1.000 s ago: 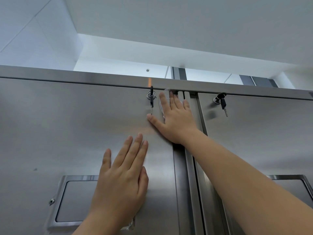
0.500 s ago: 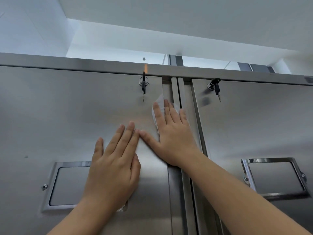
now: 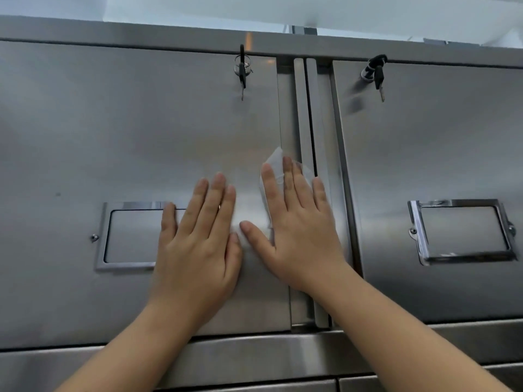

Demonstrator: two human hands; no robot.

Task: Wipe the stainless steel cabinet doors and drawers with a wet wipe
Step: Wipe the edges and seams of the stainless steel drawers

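Note:
Two stainless steel cabinet doors fill the view: the left door (image 3: 113, 137) and the right door (image 3: 438, 142). My right hand (image 3: 300, 227) presses a white wet wipe (image 3: 276, 159) flat against the left door near its right edge, fingers straight. Most of the wipe is hidden under the palm. My left hand (image 3: 198, 244) lies flat on the same door just beside it, fingers straight, thumb almost touching the right thumb. It partly covers the left door's recessed handle (image 3: 127, 236).
Keys hang from a lock on the left door (image 3: 242, 72) and from one on the right door (image 3: 377, 75). The right door has a recessed handle (image 3: 461, 230). A steel ledge (image 3: 254, 352) runs below the doors, with drawer fronts under it.
My right hand has slid the wipe down the left door from beside the lock to handle height. My left hand stays flat on the door. The view has tilted downward.

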